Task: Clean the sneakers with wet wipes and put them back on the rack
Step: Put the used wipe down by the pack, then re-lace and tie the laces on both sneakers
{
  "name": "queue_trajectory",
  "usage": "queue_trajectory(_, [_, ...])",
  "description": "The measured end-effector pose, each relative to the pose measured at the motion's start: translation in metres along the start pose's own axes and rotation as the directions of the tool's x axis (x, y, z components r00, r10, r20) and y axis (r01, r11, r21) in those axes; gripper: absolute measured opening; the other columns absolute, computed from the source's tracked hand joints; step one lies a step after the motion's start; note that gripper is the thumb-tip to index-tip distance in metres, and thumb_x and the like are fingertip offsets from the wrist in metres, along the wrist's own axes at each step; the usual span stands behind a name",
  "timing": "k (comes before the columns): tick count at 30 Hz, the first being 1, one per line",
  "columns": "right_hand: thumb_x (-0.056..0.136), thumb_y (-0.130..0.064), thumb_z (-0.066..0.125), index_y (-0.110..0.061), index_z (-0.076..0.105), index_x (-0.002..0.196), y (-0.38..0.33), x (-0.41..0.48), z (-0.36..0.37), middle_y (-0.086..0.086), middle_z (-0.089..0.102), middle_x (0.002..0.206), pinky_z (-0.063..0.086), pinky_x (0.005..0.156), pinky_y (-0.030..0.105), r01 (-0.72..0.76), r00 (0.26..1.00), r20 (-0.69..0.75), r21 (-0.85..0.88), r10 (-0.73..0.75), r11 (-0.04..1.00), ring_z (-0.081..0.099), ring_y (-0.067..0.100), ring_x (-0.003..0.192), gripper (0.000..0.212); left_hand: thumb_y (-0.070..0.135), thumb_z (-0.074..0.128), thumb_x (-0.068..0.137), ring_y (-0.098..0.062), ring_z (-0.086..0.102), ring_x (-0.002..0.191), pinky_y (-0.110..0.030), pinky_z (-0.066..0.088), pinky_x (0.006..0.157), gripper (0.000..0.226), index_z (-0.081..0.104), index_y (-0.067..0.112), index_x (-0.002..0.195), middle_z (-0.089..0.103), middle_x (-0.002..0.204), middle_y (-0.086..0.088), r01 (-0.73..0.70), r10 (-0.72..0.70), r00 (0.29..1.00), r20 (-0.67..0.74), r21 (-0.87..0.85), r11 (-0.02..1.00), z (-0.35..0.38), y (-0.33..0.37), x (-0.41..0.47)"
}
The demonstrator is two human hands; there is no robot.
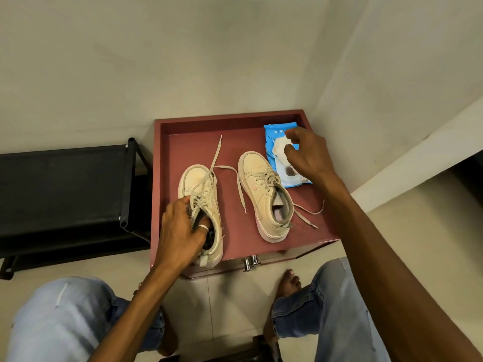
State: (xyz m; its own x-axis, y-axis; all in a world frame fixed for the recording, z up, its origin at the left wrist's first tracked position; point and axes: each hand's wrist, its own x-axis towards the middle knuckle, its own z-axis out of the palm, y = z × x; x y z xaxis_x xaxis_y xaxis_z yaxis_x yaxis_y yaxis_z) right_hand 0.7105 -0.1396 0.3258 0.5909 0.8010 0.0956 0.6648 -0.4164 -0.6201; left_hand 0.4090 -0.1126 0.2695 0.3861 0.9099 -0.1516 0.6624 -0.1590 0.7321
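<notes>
Two cream sneakers stand on a reddish-brown cabinet top (188, 142), toes pointing away from me, laces loose. My left hand (180, 231) grips the left sneaker (198, 184) at its collar, with fingers inside the opening. The right sneaker (261, 194) stands free beside it. Behind that one lies a blue pack of wet wipes (277, 152) with a white wipe showing at its opening. My right hand (305, 152) hovers over the pack with its fingers curled toward the wipe; whether it touches the wipe is not clear.
A black shoe rack (65, 189) stands left of the cabinet against the wall. The cabinet has raised edges and metal handles (251, 263) at its front. My knees in jeans and bare feet are on the tiled floor below. A wall corner closes the right side.
</notes>
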Motion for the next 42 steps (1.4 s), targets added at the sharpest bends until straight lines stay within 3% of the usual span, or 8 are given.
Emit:
queue_trajectory(5, [0.093, -0.011, 0.055, -0.013, 0.066, 0.126, -0.025, -0.030, -0.005, -0.004, 0.068, 0.121, 0.055, 0.091, 0.026, -0.036, 0.996, -0.067, 0.220, 0.051, 0.975, 0.063, 0.004, 0.102, 0.034, 0.023, 0.069, 0.091, -0.024, 0.048, 0.131, -0.041, 0.044, 0.107, 0.063, 0.040, 0.016, 0.146, 0.046, 0.144, -0.005, -0.001, 0.001, 1.000, 0.003, -0.043, 0.999, -0.010, 0.002, -0.007])
queue_trajectory(8, [0.096, -0.011, 0.058, -0.016, 0.067, 0.122, -0.043, -0.051, -0.001, -0.010, 0.069, 0.115, 0.050, 0.085, 0.008, -0.035, 0.987, -0.137, 0.343, 0.086, 0.939, 0.063, -0.006, 0.094, 0.028, 0.035, 0.066, 0.094, -0.020, 0.050, 0.132, -0.043, 0.047, 0.105, 0.057, 0.041, 0.019, 0.144, 0.049, 0.144, 0.000, 0.018, -0.021, 1.000, -0.022, -0.110, 0.994, -0.018, 0.000, -0.008])
queue_trajectory(13, [0.096, -0.012, 0.059, -0.018, 0.068, 0.116, -0.070, -0.074, 0.010, -0.012, 0.072, 0.108, 0.057, 0.092, 0.030, -0.043, 0.981, -0.137, 0.549, 0.141, 0.835, 0.067, 0.000, 0.100, 0.023, 0.036, 0.059, 0.099, -0.006, 0.059, 0.104, -0.011, 0.041, 0.075, 0.041, 0.050, 0.019, 0.134, 0.059, 0.124, 0.006, 0.036, -0.051, 0.996, -0.068, -0.208, 0.978, -0.036, 0.004, -0.007])
queue_trajectory(20, [0.094, -0.027, 0.063, -0.025, 0.071, 0.103, -0.083, -0.081, 0.044, -0.012, 0.073, 0.094, 0.057, 0.083, 0.031, -0.099, 0.993, -0.004, 0.468, 0.114, 0.878, 0.069, 0.005, 0.087, 0.012, 0.035, 0.062, 0.097, -0.001, 0.063, 0.094, -0.025, 0.053, 0.084, 0.027, 0.064, 0.026, 0.122, 0.068, 0.106, 0.012, 0.106, -0.117, 0.993, -0.022, -0.269, 0.957, -0.039, 0.002, 0.009])
queue_trajectory(24, [0.094, -0.031, 0.063, -0.023, 0.074, 0.097, -0.084, -0.088, 0.065, -0.014, 0.072, 0.089, 0.048, 0.074, 0.017, -0.108, 0.990, 0.122, 0.305, 0.074, 0.946, 0.065, -0.001, 0.084, 0.013, 0.037, 0.063, 0.096, -0.006, 0.066, 0.096, -0.036, 0.056, 0.092, 0.027, 0.067, 0.028, 0.121, 0.071, 0.106, 0.011, 0.119, -0.124, 0.992, -0.009, -0.213, 0.970, -0.034, 0.001, 0.021])
queue_trajectory(28, [0.091, -0.042, 0.063, -0.025, 0.072, 0.093, -0.081, -0.090, 0.092, -0.011, 0.073, 0.080, 0.056, 0.077, 0.031, -0.237, 0.944, 0.300, 0.319, 0.140, 0.918, 0.067, 0.005, 0.077, 0.019, 0.041, 0.063, 0.095, -0.006, 0.067, 0.091, -0.035, 0.057, 0.088, 0.026, 0.067, 0.030, 0.117, 0.070, 0.101, 0.014, 0.141, -0.144, 0.990, -0.001, -0.211, 0.967, -0.028, 0.004, 0.035])
queue_trajectory(34, [0.084, -0.049, 0.068, -0.027, 0.062, 0.110, -0.088, -0.081, 0.115, -0.010, 0.071, 0.083, 0.057, 0.084, 0.040, -0.358, 0.882, 0.404, 0.236, 0.244, 0.904, 0.069, 0.010, 0.080, 0.034, 0.016, 0.072, 0.091, -0.017, 0.073, 0.090, -0.035, 0.060, 0.088, 0.029, 0.066, 0.015, 0.119, 0.076, 0.098, -0.004, 0.306, -0.256, 0.952, 0.167, -0.559, 0.771, -0.020, 0.003, 0.047])
queue_trajectory(42, [0.087, -0.012, 0.075, -0.019, 0.059, 0.120, -0.098, -0.077, 0.100, 0.003, 0.073, 0.095, 0.046, 0.066, 0.027, -0.470, 0.869, 0.468, 0.678, 0.161, 0.566, 0.066, 0.009, 0.079, 0.038, 0.022, 0.070, 0.091, -0.002, 0.047, 0.064, -0.017, 0.032, 0.056, 0.024, 0.074, 0.017, 0.113, 0.073, 0.084, 0.004, 0.363, -0.239, 0.931, 0.275, -0.757, 0.544, -0.046, 0.005, 0.049])
